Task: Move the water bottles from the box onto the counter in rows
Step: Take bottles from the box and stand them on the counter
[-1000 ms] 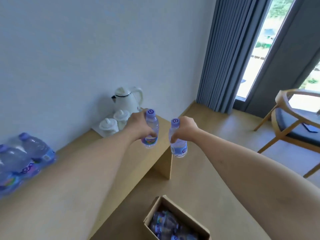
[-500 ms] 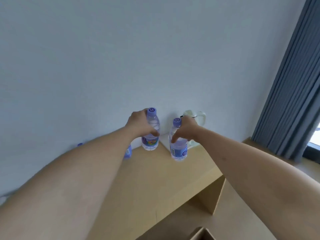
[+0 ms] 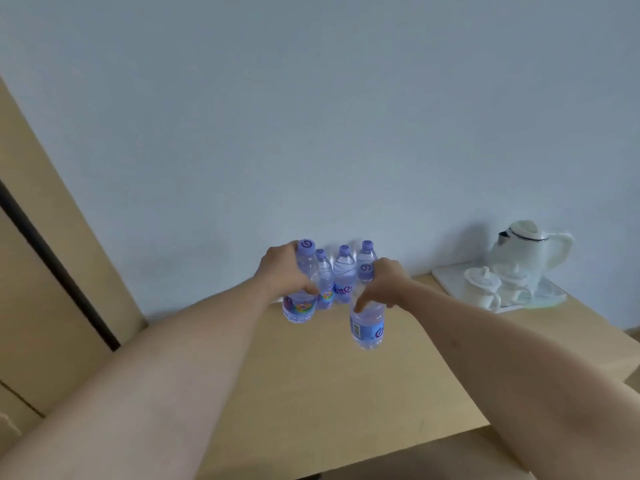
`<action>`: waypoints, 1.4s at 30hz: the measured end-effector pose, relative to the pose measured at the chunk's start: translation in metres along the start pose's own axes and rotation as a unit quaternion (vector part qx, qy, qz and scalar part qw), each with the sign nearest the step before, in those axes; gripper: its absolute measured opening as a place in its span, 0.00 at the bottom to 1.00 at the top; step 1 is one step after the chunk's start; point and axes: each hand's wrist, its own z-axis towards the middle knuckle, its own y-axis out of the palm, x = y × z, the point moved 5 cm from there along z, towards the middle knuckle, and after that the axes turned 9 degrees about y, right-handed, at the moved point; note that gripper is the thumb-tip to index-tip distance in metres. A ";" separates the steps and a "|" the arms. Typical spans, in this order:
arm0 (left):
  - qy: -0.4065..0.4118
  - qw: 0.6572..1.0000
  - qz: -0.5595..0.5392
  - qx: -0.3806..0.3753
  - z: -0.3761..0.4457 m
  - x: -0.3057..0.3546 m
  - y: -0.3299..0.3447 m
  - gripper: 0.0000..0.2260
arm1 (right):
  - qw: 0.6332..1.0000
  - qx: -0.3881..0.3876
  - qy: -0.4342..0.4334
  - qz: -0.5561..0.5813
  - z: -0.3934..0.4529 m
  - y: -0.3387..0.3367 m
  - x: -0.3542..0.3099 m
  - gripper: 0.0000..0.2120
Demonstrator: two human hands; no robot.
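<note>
Each hand, left hand (image 3: 284, 271) and right hand (image 3: 384, 284), grips a clear purple-capped plastic water bottle (image 3: 300, 299); the second bottle (image 3: 367, 323) probably hangs above the tan wooden counter (image 3: 346, 393); lower both upright beside the standing row (image 3: 343, 271).

Our arms: both bare, extended forward, forearms converging. Our left hand (image 3: 285, 271): knuckles up, fingers (image 3: 309, 290) wrapped round a bottle (image 3: 300, 296), held upright. Our right hand (image 3: 382, 284): wrist bent down, fingers curled over the top of a second bottle (image 3: 367, 325), thumb pointing down.
</note>
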 end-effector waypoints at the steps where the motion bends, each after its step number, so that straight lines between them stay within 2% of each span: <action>1: -0.008 1.000 0.000 0.003 -0.001 -0.009 0.001 0.29 | 1.000 -0.005 -0.008 -0.009 0.004 0.008 -0.005 0.27; 5: -0.043 0.999 -0.006 0.011 -0.001 -0.039 0.015 0.33 | 0.998 -0.025 -0.038 -0.043 0.026 0.036 -0.021 0.28; 14: -0.129 0.990 -0.047 0.021 0.026 -0.076 0.062 0.26 | 0.997 -0.045 -0.062 -0.023 0.093 0.069 -0.025 0.27; 28: -0.150 0.986 -0.052 0.054 0.075 -0.116 0.122 0.25 | 0.996 -0.063 -0.044 -0.033 0.172 0.114 -0.030 0.25; 33: -0.176 0.981 -0.039 0.066 0.085 -0.132 0.126 0.25 | 0.997 -0.058 -0.045 -0.035 0.181 0.121 -0.038 0.27; 38: -0.181 0.982 -0.021 0.051 0.087 -0.139 0.125 0.33 | 0.998 -0.048 -0.043 -0.019 0.179 0.122 -0.038 0.29; 42: -0.180 0.982 -0.045 0.031 0.082 -0.137 0.124 0.37 | 0.997 -0.057 -0.046 -0.019 0.173 0.120 -0.036 0.35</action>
